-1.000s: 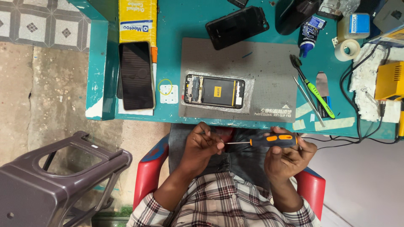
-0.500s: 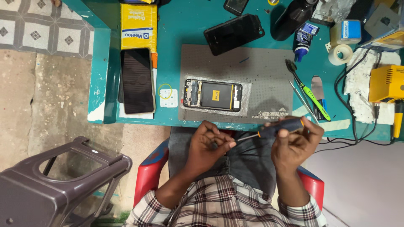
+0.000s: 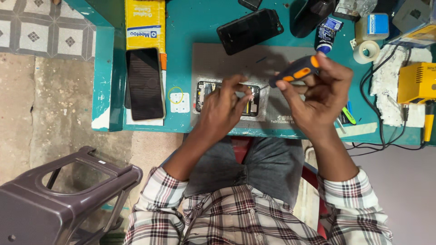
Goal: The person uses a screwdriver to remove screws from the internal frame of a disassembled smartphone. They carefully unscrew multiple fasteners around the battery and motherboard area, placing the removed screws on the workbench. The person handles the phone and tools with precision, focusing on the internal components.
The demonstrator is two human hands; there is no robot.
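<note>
The left hand point(image 3: 225, 106) pinches over the opened phone point(image 3: 227, 97) on the counter's grey mat point(image 3: 218, 61), steadying it, while the right hand point(image 3: 318, 90) grips the orange-black screwdriver point(image 3: 295, 71), tip angled leftward toward it.

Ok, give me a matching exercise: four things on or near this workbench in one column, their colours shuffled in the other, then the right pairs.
Things:
1. screwdriver in the right hand
2. work mat under the opened phone that the left hand touches
3. tape roll
4. plastic stool

Colours:
A. white
B. dark purple-brown
C. black and orange
D. grey

Pairs: 1-C, 2-D, 3-A, 4-B
</note>
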